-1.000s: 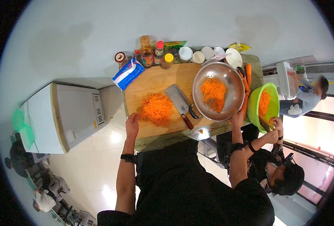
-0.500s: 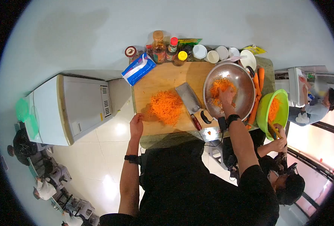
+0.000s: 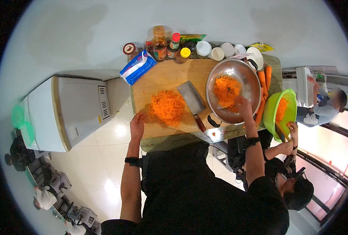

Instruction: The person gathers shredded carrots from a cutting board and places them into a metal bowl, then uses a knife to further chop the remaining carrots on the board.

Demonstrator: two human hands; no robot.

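Note:
Inside the steel pan [image 3: 249, 80], at its lower right, is my right hand [image 3: 243, 106]. Its fingers are stretched toward the shredded carrot [image 3: 226, 89] heaped there, and nothing shows gripped in them. By the left edge of the wooden cutting board [image 3: 158, 76] is my left hand [image 3: 137, 120], its fingers curled together with nothing visible in them. A second heap of carrot shreds [image 3: 167, 108] lies on the board just right of that hand. Between the heap and the pan rests a cleaver [image 3: 192, 98], its dark handle toward me.
Whole carrots [image 3: 268, 78] lie right of the pan. A co-worker's hands [image 3: 287, 147] are at a green bowl [image 3: 267, 113] of shreds. Bottles [image 3: 159, 49], cups [image 3: 217, 54] and a blue-white packet [image 3: 138, 67] line the back. A white fridge [image 3: 81, 105] stands left.
My right hand has drawn back from the middle of the shreds toward the pan's lower right side. My left hand stays by the board's edge. The whole view has shifted slightly.

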